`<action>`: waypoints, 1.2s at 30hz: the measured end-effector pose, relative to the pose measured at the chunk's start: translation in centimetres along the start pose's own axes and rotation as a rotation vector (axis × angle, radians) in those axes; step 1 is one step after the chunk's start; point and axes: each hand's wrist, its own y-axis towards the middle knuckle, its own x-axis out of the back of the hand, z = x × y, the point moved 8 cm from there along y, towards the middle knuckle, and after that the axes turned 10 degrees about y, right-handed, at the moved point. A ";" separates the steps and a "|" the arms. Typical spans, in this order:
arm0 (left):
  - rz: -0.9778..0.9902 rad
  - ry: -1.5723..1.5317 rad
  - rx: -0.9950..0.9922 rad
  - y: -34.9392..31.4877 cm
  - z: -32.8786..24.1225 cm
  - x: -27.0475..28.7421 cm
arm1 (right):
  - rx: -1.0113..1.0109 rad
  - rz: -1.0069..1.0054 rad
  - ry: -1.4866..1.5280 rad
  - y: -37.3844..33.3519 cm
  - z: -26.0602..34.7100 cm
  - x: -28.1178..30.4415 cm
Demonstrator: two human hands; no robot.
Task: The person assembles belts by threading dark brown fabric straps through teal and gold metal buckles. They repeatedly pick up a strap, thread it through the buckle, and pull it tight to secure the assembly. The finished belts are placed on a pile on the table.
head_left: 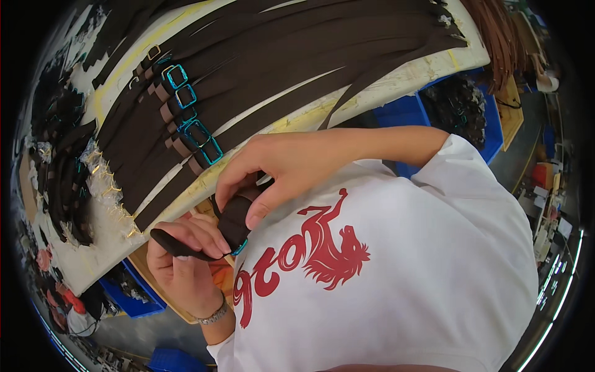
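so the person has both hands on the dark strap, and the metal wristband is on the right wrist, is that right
The wrist is wrong: the head view shows the metal wristband on the wrist of the left hand, not the right. The rest stands: both that hand and the right hand are on the dark strap.

The work area contains a long white table (pixel 87 266) with yellow marks (pixel 304 113) along its near edge. Blue bins (pixel 401 113) stand below table level, with a wooden panel (pixel 512 111) beside the right-hand one. The floor (pixel 155 327) is grey; a thin yellow line (pixel 530 166) crosses it at the right. Bright strip lights (pixel 554 321) appear at the lower right rim. The outer background is blurred, and its details cannot be distinguished.
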 end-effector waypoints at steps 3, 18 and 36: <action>-0.087 -0.024 0.093 -1.0 0.9 0.4 | 0.368 0.136 -0.531 0.5 2.5 -1.0; -0.058 -0.403 -0.147 -3.8 -5.4 0.3 | 0.409 -0.227 -0.942 1.5 7.5 -3.6; -0.235 -0.246 -0.381 0.4 -9.1 -1.0 | 0.526 -0.200 0.235 4.6 12.7 -4.0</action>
